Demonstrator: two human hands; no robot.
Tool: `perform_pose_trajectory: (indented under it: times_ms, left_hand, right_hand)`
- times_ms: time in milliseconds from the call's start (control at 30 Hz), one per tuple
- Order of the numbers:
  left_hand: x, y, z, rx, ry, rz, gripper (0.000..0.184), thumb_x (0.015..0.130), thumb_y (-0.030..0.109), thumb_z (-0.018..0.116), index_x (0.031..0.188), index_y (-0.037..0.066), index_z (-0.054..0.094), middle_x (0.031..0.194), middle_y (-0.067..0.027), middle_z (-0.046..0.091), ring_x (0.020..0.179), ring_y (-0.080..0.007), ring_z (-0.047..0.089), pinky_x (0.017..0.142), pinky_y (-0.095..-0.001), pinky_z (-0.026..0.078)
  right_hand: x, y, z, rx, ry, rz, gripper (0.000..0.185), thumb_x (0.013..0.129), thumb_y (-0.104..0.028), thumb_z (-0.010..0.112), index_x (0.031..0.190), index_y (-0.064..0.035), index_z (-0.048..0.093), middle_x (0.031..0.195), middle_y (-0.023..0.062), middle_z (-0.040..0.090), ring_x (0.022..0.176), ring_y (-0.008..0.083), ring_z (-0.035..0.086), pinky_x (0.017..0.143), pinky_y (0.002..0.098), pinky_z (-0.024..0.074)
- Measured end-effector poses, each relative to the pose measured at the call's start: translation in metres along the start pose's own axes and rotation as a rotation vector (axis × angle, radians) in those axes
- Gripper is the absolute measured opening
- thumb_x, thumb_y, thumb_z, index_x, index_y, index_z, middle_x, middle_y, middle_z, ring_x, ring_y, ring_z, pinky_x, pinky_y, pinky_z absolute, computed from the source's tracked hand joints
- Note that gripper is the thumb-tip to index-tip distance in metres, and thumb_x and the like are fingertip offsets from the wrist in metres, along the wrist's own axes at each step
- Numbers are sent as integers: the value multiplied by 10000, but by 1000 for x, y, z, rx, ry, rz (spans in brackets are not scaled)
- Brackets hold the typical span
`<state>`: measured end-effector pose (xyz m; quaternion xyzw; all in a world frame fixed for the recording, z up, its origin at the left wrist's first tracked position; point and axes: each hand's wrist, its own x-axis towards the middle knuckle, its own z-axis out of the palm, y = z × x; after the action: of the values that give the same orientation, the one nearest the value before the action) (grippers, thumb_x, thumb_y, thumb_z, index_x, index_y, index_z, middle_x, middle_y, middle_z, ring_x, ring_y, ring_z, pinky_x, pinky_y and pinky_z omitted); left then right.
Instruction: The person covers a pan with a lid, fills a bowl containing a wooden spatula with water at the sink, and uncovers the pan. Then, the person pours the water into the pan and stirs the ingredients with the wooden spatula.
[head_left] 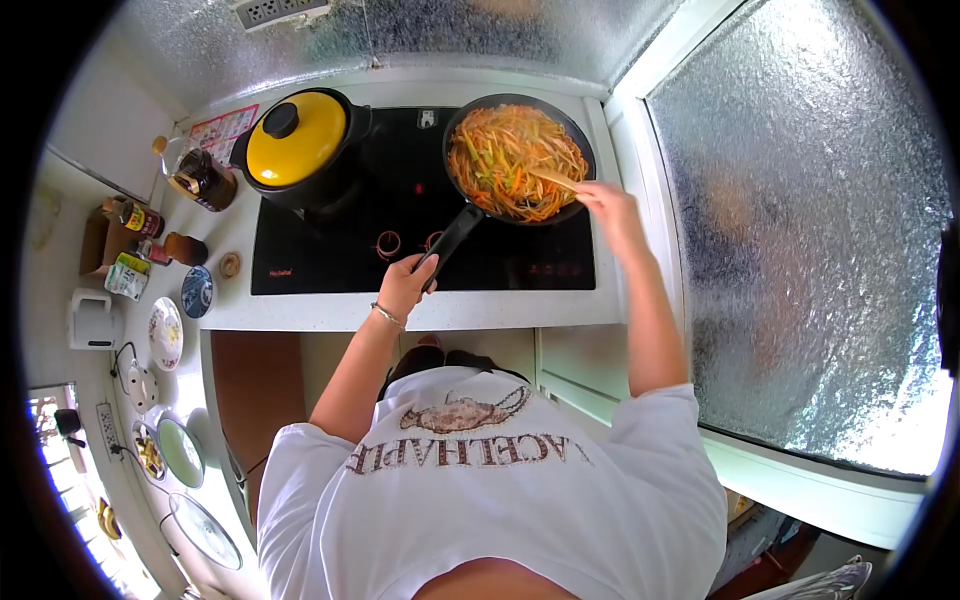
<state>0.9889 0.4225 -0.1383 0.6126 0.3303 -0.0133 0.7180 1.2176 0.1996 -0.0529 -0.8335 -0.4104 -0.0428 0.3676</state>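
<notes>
A black frying pan (pixel 584 142) full of shredded orange and pale green food (pixel 505 150) sits on the right side of the black cooktop (pixel 330 262). My left hand (pixel 405 285) is wrapped round the pan's black handle (pixel 455 240), which points toward me. From the right, my right hand (pixel 612 212) grips a wooden utensil (pixel 552 179). The utensil's far end is in the food, so its tip is hidden. A black pot (pixel 350 125) with a yellow lid (pixel 295 138) stands at the cooktop's back left.
Left of the cooktop are a dark-filled glass jar (pixel 205 180), bottles (pixel 140 218), a small blue patterned bowl (pixel 197 291) and a floral plate (pixel 166 333). A textured wall lies behind, and a framed glass panel (pixel 790 230) rises close on the right.
</notes>
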Motion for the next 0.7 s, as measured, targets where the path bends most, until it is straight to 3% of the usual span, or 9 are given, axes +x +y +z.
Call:
perform_pose_trajectory:
  times_ms: [200,267,333,633,700]
  left_hand:
    - [7,3,-5,8,15,4,255,877,281,560,891,30,602,548,23,477,439,-30,361,406,-172,254]
    - [9,3,-6,37,1,30,250,876,275,561,891,28,601,538,24,472,430,-32,361,401,-173,256]
    - [8,8,-6,30,0,40,249,875,271,561,894,26,601,534,25,469,424,-33,359,398,-174,255]
    - [12,7,-10,-5,5,67,264,867,273,573,913,15,603,526,17,476,410,-35,345,392,-179,252]
    - [7,6,-9,2,7,66,264,865,273,577,913,15,603,526,15,477,411,-36,346,393,-179,254]
  right_hand:
    - [2,-21,-14,97,-18,154,138,788,-29,611,922,-5,634,901,142,639,799,272,614,699,325,485]
    - [7,-20,-5,103,58,-15,144,792,-40,615,931,-13,639,910,140,640,792,267,619,687,320,489]
    - [8,-6,21,75,-34,-116,195,758,-42,636,952,-27,638,902,131,641,843,272,602,725,331,480]
    - [-17,-33,-4,-96,-140,-78,182,781,-70,629,960,-39,644,879,122,635,781,266,597,689,323,481]
    - [-9,-25,14,-126,-125,-173,168,782,-86,631,942,-40,649,865,112,638,769,255,595,675,324,482]
